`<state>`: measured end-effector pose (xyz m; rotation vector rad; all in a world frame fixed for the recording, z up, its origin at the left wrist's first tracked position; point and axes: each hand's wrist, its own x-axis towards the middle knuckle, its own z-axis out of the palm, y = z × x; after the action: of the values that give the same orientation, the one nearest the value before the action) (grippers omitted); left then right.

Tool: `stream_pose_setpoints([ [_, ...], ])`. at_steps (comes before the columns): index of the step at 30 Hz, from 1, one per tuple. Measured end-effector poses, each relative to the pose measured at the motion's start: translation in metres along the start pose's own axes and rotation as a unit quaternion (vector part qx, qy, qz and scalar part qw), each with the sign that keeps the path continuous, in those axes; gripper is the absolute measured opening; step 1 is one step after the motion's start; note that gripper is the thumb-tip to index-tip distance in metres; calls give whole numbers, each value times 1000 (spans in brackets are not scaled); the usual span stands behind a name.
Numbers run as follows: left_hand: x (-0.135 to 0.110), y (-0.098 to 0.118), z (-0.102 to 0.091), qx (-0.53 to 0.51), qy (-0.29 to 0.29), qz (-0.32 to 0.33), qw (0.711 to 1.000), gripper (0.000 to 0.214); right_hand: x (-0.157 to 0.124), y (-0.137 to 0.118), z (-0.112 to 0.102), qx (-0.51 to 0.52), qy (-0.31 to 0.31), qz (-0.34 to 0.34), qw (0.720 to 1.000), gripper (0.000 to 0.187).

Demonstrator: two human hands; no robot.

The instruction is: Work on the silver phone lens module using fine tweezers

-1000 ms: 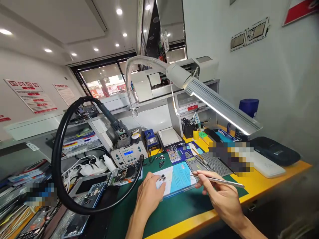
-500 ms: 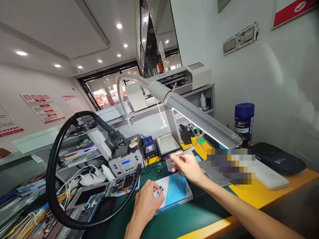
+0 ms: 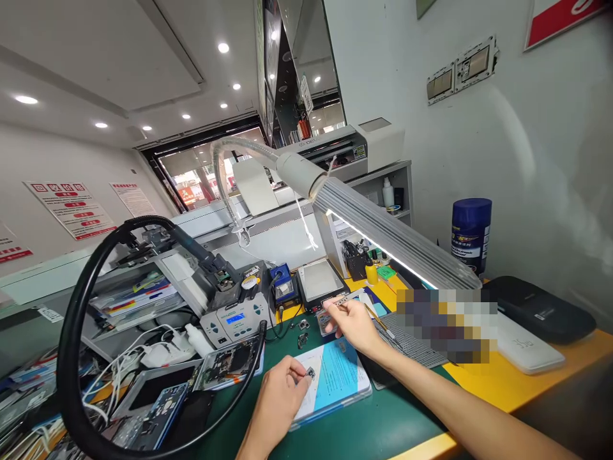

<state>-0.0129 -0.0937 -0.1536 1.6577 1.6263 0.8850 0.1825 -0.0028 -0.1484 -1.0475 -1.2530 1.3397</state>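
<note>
My left hand (image 3: 280, 406) is closed in a pinch at the near left of a booklet (image 3: 338, 383) with a blue and white cover. Between thumb and fingers it holds a small dark module (image 3: 311, 372) with metal parts, like a phone camera module. My right hand (image 3: 353, 324) hovers past the far edge of the booklet, its fingertips pinched on a thin silver metal tool (image 3: 353, 296) with a row of dark holes. Just under those fingers is a small clear case (image 3: 326, 324), partly hidden. Two similar dark modules (image 3: 303, 332) lie on the green mat (image 3: 383, 415).
A lamp (image 3: 397, 239) hangs low over the right side. The thick black hose (image 3: 69, 358) of a rework station (image 3: 234, 322) loops across the left. Circuit boards (image 3: 160, 409) and cables crowd the left. A grey grid pad (image 3: 416, 338) and white power bank (image 3: 531, 345) lie right.
The view has shifted slightly. My left hand has turned the small module in its pinch and moved a little lower. A brush-like tool now shows behind my right wrist.
</note>
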Motion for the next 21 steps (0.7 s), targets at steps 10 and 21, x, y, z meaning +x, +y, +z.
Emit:
stream_pose_setpoints([
  [10, 25, 65, -15, -307, 90, 13, 947, 23, 2, -34, 9, 82, 22, -27, 996, 28],
  [21, 42, 135, -35, -318, 254, 171, 897, 30, 0, -126, 40, 153, 77, -218, 961, 21],
])
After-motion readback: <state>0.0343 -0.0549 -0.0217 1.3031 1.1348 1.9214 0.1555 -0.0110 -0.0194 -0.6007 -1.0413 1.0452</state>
